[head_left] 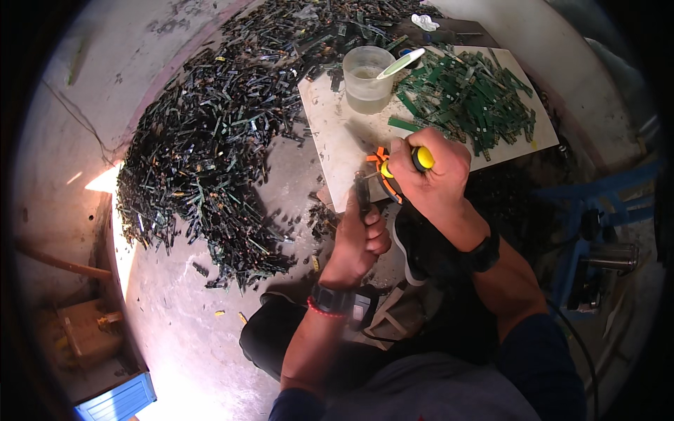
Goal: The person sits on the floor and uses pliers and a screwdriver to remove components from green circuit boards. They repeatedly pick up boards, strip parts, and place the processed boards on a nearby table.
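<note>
My left hand (359, 242) is closed around a dark narrow strip (361, 188) that stands up out of the fist. Just right of it, my right hand (437, 167) grips a screwdriver-like tool (423, 158) with a yellow and black handle. The tool's thin metal tip points left at the strip; whether they touch, I cannot tell. Orange and black pieces (388, 184) show beside the right fingers, their kind unclear. Both hands are over the near edge of a pale board (326, 133). On it lies a heap of green circuit-board strips (470, 98).
A clear plastic tub of cloudy liquid (367, 95) stands on the board, with a white and green brush-like stick (401, 63) across its rim. A large pile of dark strips (203, 140) covers the floor at left. At right is a blue frame (572, 259); a crumpled white piece (425, 22) lies far back.
</note>
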Motion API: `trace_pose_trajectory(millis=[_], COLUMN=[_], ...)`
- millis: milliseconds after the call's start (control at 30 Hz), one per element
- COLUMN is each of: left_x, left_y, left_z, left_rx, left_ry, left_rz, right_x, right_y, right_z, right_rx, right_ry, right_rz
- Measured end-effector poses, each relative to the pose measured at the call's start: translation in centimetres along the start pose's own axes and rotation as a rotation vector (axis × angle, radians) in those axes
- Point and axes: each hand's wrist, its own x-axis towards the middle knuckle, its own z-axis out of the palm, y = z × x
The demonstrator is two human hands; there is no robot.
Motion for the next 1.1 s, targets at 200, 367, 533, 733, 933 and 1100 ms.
trace_pose_trajectory(millis=[200, 367, 533, 733, 933, 1100], left_x=[0.3, 0.3, -0.1, -0.3, -0.7, -0.9], left_y=[-0.1, -0.2, 0.0, 0.0, 0.5, 0.4], left_z=[0.0, 0.1, 0.3, -0.3, -0.7, -1.0], left_rx=[-0.03, -0.034, 0.006, 0.011, 0.084, 0.1], left_ry=[-0.011, 0.016, 0.057, 0.044, 0.009, 0.007], left_rz=[-0.007, 0.024, 0.037, 0.035, 0.03, 0.016], right_x=[-0.5, 1.2, 2.6, 3.1, 3.1, 1.7], right_y=[0.0, 2.6, 3.2, 3.6, 2.2, -0.5], right_z=[0.1, 1.0, 2.2, 2.7, 2.6, 1.8], right_rx=[0.044, 0.086, 0.031, -0.008, -0.081, -0.056], right_ry=[0.0, -0.066, -0.129, -0.211, -0.165, -0.11], right_rz=[0.046, 0.28, 0.266, 0.309, 0.175, -0.106])
